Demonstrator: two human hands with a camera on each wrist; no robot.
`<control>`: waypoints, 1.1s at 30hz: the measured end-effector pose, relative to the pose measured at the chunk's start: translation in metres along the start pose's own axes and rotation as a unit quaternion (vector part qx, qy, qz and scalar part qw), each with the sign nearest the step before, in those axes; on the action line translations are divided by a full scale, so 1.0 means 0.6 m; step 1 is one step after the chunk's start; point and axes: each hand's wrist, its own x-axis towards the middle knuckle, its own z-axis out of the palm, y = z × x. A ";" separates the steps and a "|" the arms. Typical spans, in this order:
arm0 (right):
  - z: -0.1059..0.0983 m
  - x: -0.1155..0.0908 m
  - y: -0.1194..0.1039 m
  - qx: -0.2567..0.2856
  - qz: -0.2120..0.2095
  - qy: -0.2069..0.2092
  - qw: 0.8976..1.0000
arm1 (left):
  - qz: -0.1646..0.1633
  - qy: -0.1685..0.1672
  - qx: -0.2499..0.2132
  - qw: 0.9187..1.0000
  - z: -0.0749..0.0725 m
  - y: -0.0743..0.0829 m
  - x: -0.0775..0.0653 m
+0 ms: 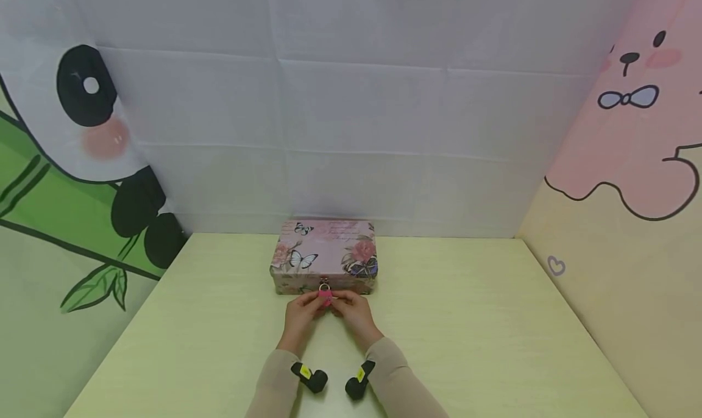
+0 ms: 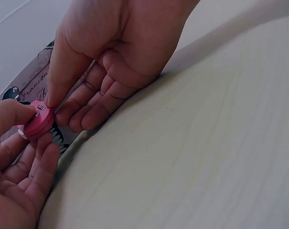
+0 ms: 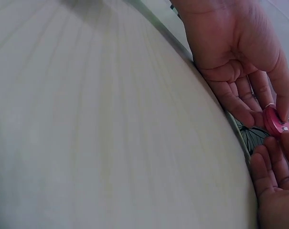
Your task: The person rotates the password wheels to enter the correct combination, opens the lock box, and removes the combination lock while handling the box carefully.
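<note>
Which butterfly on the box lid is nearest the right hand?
The dark bluish butterfly at the front right corner of the box lid, beside the pink rose; the two paler butterflies are on the left half.

A butterfly-print box (image 1: 325, 248) sits on the pale table (image 1: 471, 320).

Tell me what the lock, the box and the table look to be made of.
Lock: smooth pink body, plastic or painted metal, unclear; its shackle looks like metal, by its thin, brassy loop.
Box: perhaps tin or coated card, given the smooth floral-and-butterfly print.
Table: wood or wood-look laminate, judging by the pale, streaky grain.
</note>
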 end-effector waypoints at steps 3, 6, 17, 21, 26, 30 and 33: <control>0.000 0.000 0.000 0.000 -0.003 -0.001 1.000 | 0.003 0.001 0.006 1.000 0.001 0.001 -0.001; 0.000 -0.001 0.000 0.000 -0.003 -0.002 1.000 | 0.003 0.006 0.007 1.000 0.002 0.003 -0.002; 0.001 -0.009 -0.009 0.008 0.012 0.001 1.000 | 0.007 0.002 0.004 1.000 0.004 0.005 -0.004; 0.002 -0.015 -0.023 0.002 0.009 -0.003 1.000 | 0.009 0.002 0.009 1.000 0.004 0.003 -0.002; 0.004 -0.035 -0.060 0.000 0.008 -0.006 1.000 | 0.013 0.002 0.013 1.000 0.004 0.001 -0.001; 0.004 -0.037 -0.062 0.001 0.007 -0.006 1.000 | 0.013 0.001 0.009 1.000 0.004 -0.001 0.000; 0.004 -0.037 -0.061 0.001 0.009 -0.005 1.000 | 0.012 0.002 0.004 1.000 0.005 -0.002 0.001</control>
